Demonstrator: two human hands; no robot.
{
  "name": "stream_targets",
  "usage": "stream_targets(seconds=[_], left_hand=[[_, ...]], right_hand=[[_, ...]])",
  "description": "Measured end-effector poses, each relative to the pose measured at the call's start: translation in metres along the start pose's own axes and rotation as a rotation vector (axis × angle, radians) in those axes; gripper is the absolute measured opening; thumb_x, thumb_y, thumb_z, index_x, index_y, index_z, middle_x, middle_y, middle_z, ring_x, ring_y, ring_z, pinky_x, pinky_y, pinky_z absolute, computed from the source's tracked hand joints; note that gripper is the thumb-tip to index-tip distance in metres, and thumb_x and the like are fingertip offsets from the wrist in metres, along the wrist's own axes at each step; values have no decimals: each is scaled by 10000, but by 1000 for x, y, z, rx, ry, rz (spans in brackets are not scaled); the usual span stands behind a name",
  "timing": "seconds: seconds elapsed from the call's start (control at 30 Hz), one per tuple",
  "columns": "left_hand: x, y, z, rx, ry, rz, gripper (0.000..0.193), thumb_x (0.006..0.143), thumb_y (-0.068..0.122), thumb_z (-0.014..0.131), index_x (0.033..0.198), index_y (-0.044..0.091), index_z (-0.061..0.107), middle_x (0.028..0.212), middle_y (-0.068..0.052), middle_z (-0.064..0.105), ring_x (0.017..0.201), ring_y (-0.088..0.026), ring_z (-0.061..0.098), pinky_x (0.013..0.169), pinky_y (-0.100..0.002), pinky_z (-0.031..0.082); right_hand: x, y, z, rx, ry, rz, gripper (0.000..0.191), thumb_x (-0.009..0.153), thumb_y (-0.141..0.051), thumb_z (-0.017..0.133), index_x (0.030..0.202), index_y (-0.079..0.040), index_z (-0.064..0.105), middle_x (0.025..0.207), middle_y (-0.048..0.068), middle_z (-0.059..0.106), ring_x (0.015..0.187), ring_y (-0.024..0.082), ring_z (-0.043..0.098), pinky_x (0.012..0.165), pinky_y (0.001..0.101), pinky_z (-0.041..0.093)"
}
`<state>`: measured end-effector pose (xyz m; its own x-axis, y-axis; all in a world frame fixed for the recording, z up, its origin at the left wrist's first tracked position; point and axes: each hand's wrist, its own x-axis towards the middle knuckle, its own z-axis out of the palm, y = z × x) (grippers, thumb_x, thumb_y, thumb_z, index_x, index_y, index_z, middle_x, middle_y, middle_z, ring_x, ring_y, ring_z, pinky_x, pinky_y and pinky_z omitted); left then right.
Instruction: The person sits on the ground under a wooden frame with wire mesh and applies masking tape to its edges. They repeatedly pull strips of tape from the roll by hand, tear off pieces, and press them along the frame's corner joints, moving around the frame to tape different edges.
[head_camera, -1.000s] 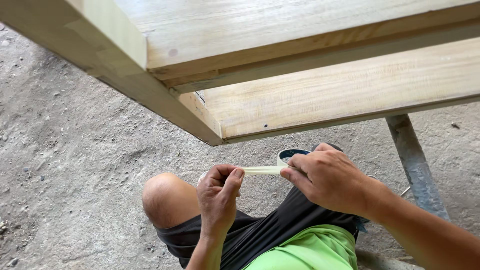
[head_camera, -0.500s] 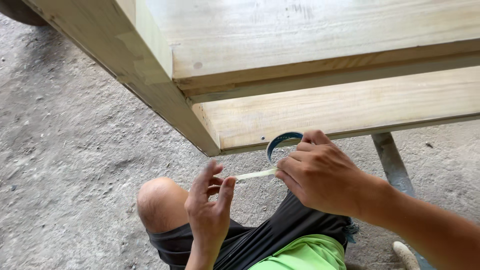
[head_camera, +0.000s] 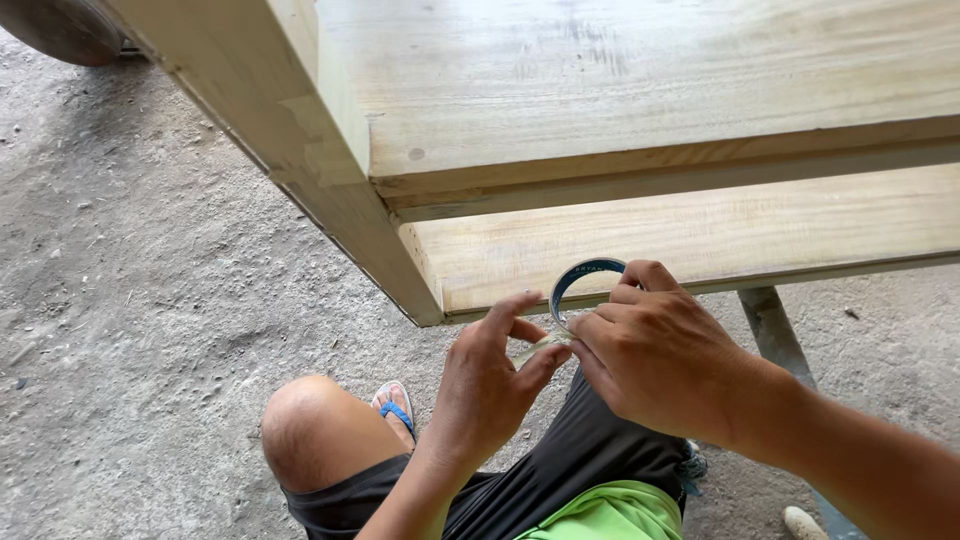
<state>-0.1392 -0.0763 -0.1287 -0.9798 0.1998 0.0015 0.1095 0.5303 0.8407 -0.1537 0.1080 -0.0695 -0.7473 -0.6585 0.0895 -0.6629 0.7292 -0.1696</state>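
Right hand (head_camera: 655, 360) grips the roll of masking tape (head_camera: 580, 285) just below the edge of the pale wooden frame (head_camera: 640, 240), fingers curled round it. Left hand (head_camera: 490, 385) pinches the tape's loose end (head_camera: 535, 347) between thumb and forefinger (other fingers loosely spread), above the bent knee (head_camera: 310, 430).

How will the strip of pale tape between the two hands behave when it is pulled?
The thin pale tape strip probably flops and sticks to fingers. The round blue-cored tape roll in the right hand seems light and could roll if dropped.

Pale tape roll (head_camera: 580, 285) (blue inner ring) upright, beside wooden edge.
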Motion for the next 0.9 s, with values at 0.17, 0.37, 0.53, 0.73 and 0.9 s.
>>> stream_targets(seconds=[0.17,0.37,0.53,0.73,0.9], left_hand=[[-2,-9,6,22,89,189,198,890,269,784,975,90,795,845,-57,778,813,-214,720,835,-363,532],[-9,-17,10,63,12,228,226,876,311,779,998,123,800,821,-30,774,803,-181,706,910,-347,470],[-20,-43,28,160,167,487,139,879,281,767,882,146,801,1060,-87,747,1123,-264,616,957,-403,432],[-25,-85,62,-173,1,41,225,963,305,703,870,137,821,1064,-30,764,1113,-195,662,995,-345,536],[-21,-100,59,-515,37,-175,260,943,303,700,916,60,789,1286,-68,673,1209,-232,626,1003,-365,538]], right_hand=[[-7,4,9,26,37,-37,118,842,-155,713,831,-42,744,616,118,674,575,270,647,892,444,435],[-24,15,36,65,90,-36,139,866,-178,728,856,-42,756,608,100,690,586,232,652,874,422,444],[-42,16,68,168,152,-65,155,850,-190,755,754,-67,750,616,72,715,571,196,639,895,427,439],[-78,0,87,195,431,-276,100,898,-160,765,870,-71,729,621,15,644,597,160,609,911,459,491],[-98,67,80,-159,461,-168,146,841,-102,646,918,-16,735,674,125,688,684,298,699,973,523,473]])
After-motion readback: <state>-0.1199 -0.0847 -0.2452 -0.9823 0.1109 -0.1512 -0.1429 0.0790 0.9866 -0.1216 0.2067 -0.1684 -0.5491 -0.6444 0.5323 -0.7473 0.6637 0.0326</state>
